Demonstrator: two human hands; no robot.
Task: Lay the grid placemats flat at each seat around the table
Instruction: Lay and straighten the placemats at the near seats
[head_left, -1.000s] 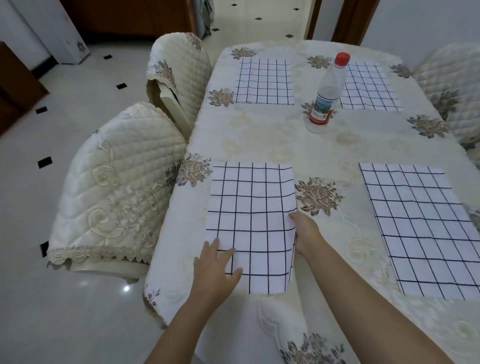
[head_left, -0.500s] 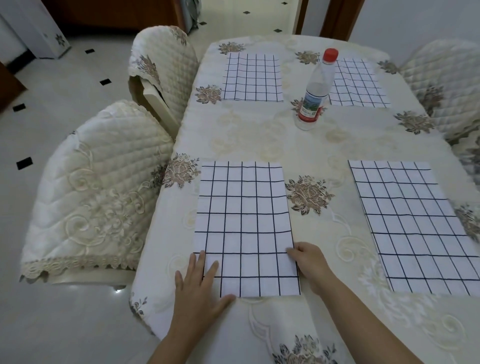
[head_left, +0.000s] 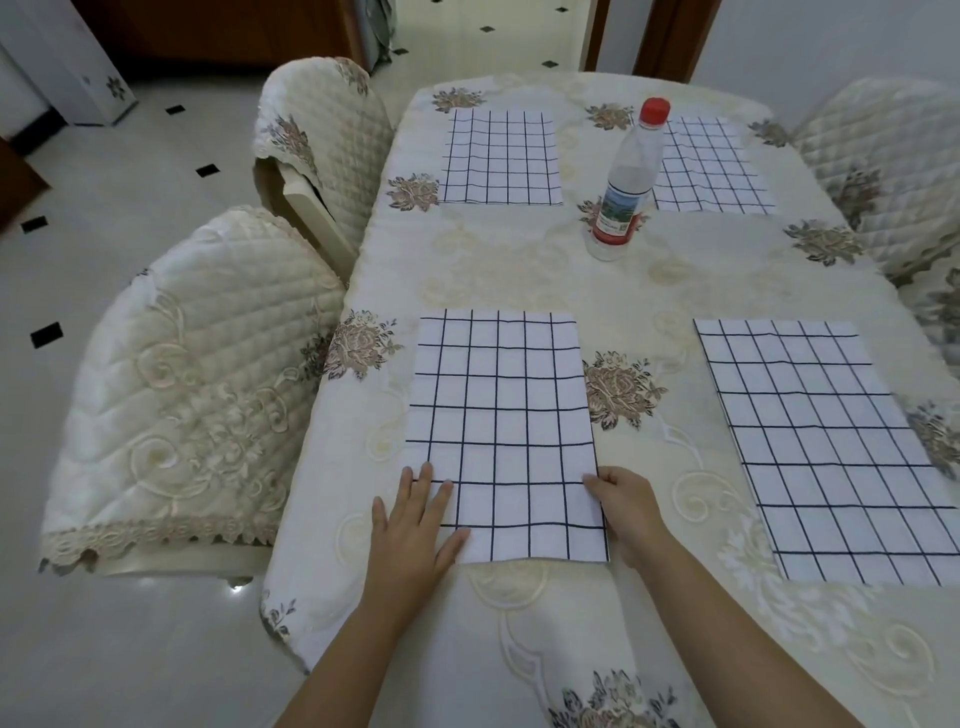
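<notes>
Left of the fingers (head_left: 427, 480), pale tiled floor (head_left: 130, 171) with black insets and two quilted cream chairs (head_left: 182, 374); a wooden doorframe (head_left: 670, 36) far beyond.

Bottle (head_left: 627, 182) label (head_left: 618, 215) – print too small; no readable text.

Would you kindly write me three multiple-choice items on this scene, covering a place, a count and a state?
1. Where does the water bottle stand? A) on a chair B) on the table, toward its far end C) on the floor
2. How many grid placemats lie on the table? A) two B) four C) six
3. How is the left hand? A) clenched B) gripping the bottle C) flat on the near left placemat's corner

Answers: 1 B: its base sits on the table; 2 B: two near, two far; 3 C: straight fingers lie on it.
</notes>
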